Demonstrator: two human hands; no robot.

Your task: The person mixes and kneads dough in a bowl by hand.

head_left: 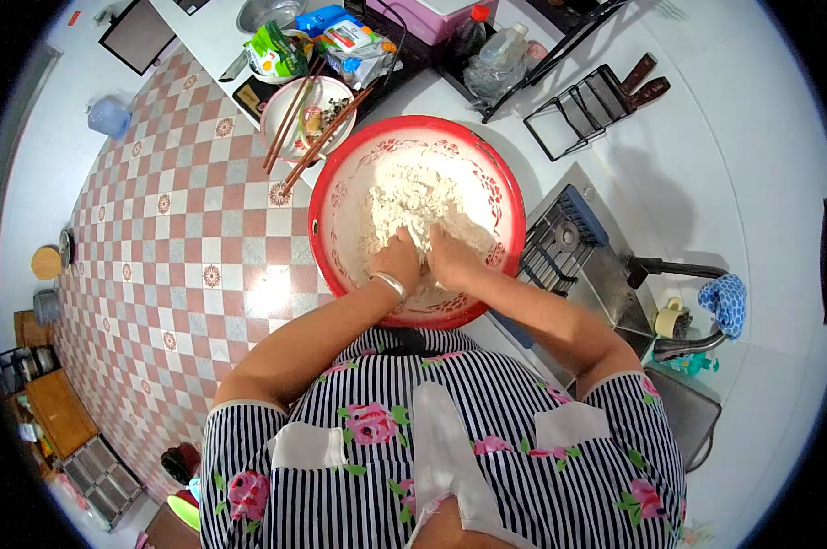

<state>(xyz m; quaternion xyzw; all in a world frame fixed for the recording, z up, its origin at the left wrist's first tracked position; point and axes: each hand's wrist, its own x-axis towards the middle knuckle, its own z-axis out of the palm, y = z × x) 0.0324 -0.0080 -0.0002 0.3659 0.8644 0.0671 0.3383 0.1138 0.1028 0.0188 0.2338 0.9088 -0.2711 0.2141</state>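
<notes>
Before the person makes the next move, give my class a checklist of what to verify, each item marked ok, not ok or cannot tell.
1. Left hand and right hand both inside the red-rimmed basin: ok.
2. Crumbly flour mixture contained within the basin: ok.
3. Wrists free of jewellery: not ok; a silver-coloured bracelet circles the left wrist.
4. Chopsticks within their bowl's rim: not ok; their ends stick out past it.
5. Basin firmly supported underneath: cannot tell; its underside is hidden.
</notes>
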